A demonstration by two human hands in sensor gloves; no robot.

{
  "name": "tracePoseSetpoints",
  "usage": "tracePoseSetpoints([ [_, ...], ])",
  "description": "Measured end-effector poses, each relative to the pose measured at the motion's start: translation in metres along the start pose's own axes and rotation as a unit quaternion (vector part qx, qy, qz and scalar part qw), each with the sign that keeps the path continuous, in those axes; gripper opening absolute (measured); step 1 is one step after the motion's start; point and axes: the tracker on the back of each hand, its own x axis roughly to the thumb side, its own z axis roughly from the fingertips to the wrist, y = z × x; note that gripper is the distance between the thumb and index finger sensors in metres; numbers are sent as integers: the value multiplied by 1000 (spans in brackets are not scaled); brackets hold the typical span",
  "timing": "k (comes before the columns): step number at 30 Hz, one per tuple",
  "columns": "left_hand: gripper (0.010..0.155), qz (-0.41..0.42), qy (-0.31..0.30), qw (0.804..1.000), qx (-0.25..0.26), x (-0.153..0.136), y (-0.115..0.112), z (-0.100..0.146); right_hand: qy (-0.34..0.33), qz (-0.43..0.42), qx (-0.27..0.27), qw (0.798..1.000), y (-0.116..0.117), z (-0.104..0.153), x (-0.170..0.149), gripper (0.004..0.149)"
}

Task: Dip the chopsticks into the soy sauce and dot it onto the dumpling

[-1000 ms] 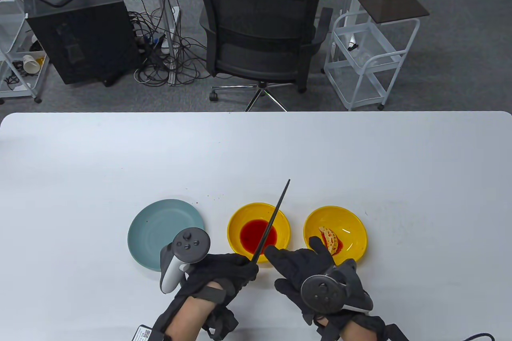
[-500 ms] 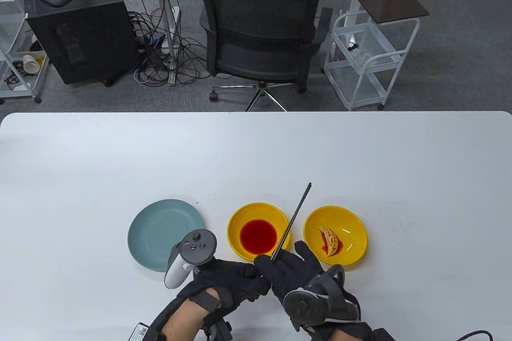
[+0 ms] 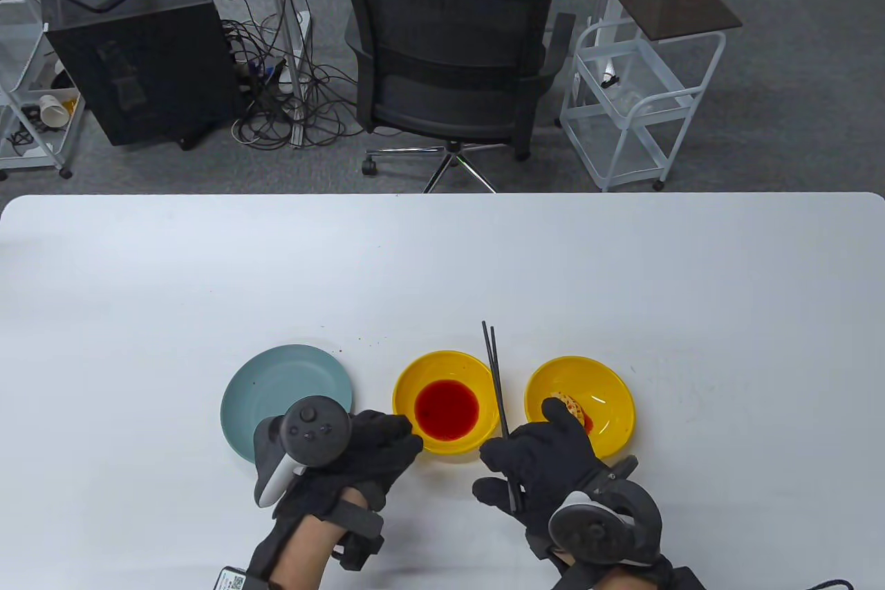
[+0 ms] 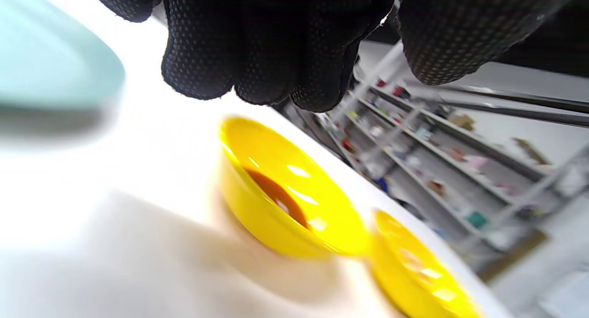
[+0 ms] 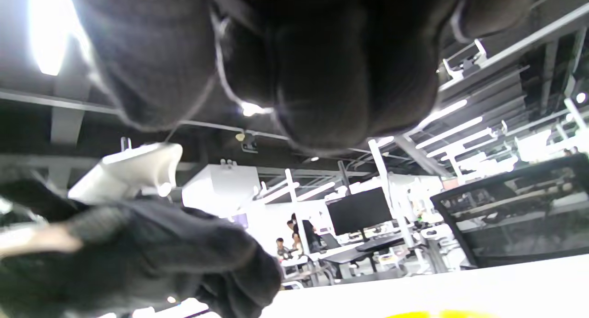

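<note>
Table view looks steeply down on the worktop (image 3: 442, 258), office chair (image 3: 449, 57) beyond. Left wrist view sits low and close beside the sauce bowl (image 4: 285, 203), also seen from above (image 3: 446, 402). Right wrist view tilts upward.

Both hands wear black knit gloves with a dotted grip texture. The left hand (image 3: 373, 441) has a dark grey tracker with a white handle behind the fingers, and the right hand (image 3: 546, 462) has one too.

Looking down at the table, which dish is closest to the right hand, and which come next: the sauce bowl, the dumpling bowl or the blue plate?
From the right hand:
1. Dumpling bowl, partly under its fingers.
2. Sauce bowl, in the middle.
3. Blue plate, far left, beyond the left hand.
</note>
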Motion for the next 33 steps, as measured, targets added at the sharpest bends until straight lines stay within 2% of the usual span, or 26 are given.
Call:
tracePoseSetpoints([
  [3,70,-81,28,995,56,-7,8,0,-1,-54,-9,999,-1,0,-6,46],
  [6,75,-117,46,990,66,-14,9,-2,11,-90,1,996,1,0,-11,42],
  [15,78,-158,69,985,23,-23,-3,-10,52,-162,49,984,18,0,-23,46],
  [25,78,-156,72,985,11,-23,-4,-11,99,-173,114,973,46,1,-34,52],
  [28,78,-152,76,985,7,-24,-4,-11,110,-177,107,972,46,1,-36,56],
  [33,78,-147,78,986,3,-26,-3,-11,156,-165,132,965,43,3,-39,62],
])
